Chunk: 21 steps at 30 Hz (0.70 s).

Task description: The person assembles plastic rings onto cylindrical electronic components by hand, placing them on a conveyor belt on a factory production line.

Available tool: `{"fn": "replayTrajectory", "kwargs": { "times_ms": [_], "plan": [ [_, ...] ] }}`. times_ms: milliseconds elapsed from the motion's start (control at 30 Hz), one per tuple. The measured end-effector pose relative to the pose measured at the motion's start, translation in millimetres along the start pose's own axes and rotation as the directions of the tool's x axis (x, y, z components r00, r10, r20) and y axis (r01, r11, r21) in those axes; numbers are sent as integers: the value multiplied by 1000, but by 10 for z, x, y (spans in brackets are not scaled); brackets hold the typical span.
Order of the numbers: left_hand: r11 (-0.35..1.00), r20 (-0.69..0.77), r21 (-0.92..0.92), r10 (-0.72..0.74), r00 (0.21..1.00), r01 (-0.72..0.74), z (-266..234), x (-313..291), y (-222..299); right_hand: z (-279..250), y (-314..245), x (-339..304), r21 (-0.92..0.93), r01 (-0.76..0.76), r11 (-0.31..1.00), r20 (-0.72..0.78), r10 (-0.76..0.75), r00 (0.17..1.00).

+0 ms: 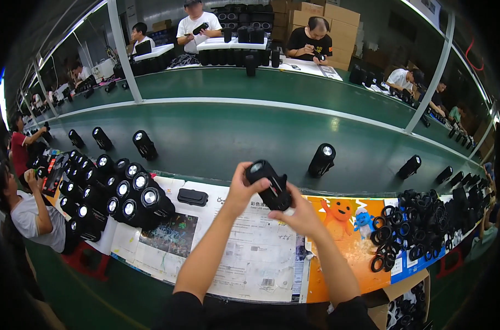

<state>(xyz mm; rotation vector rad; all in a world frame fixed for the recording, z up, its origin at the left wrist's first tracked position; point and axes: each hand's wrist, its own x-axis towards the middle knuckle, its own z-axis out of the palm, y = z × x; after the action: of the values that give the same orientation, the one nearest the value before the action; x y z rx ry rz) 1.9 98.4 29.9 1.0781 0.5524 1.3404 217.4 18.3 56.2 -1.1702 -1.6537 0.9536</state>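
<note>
A black cylindrical portable speaker [271, 190] is held in the air over the workbench, tilted, between my two hands. My left hand [243, 190] grips its upper left side, with the thumb laid across the body. My right hand [300, 212] holds the lower right end with bent fingers. On the bench, left of my left forearm, lies a small black oblong part [193, 197]. Many similar black speakers with silver round ends [150, 197] stand crowded on the left. Right of my right hand is a pile of black rings [390, 225].
Beyond the bench, a green conveyor belt [233, 137] carries spaced-out speakers [321, 160]. A white rail [261, 104] runs across, with workers on its far side. At the left a seated co-worker [35, 214] handles a part. An open cardboard box [409, 300] stands low at the right.
</note>
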Motion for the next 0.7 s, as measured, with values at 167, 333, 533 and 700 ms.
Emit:
{"fn": "replayTrajectory", "kwargs": {
  "times_ms": [167,333,533,700],
  "plan": [
    [967,107,-230,-89,990,112,253,-528,280,175,-134,-301,58,-241,969,177,228,957],
    [963,-181,-265,8,983,-56,209,-735,124,520,-14,-504,-134,-19,991,32,24,999],
    [885,20,-465,36,999,-23,100,-788,-15,503,-157,-540,16,-134,991,154,130,980],
    [872,121,-488,21,992,41,129,-834,-142,387,-81,-549,88,-230,969,252,202,947]
  ]
}}
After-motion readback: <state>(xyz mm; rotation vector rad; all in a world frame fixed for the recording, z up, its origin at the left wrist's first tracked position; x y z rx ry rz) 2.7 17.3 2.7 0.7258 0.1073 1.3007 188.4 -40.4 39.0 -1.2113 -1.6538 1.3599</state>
